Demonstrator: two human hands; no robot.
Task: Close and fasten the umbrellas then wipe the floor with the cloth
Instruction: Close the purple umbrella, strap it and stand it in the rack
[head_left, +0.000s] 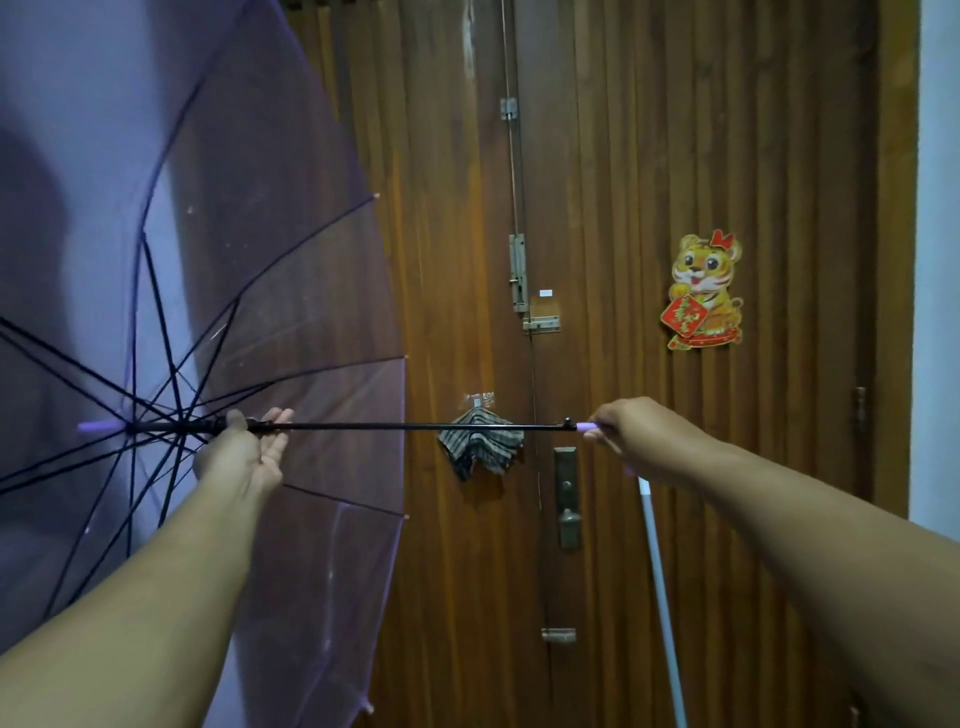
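Note:
A see-through purple umbrella (291, 322) is held sideways and is fully open, its canopy filling the left. Its black shaft (415, 426) runs level across the middle. My left hand (244, 457) is at the runner near the ribs, thumb over the shaft and fingers spread. My right hand (631, 436) is closed on the purple handle (586, 427) at the right end. A striped grey cloth (480, 447) hangs from a hook on the door, behind the shaft.
A brown wooden double door (649, 156) with bolts and a lock plate (565, 493) stands straight ahead. A tiger sticker (704, 291) is on its right leaf. A white pole (662, 597) leans against the door under my right arm.

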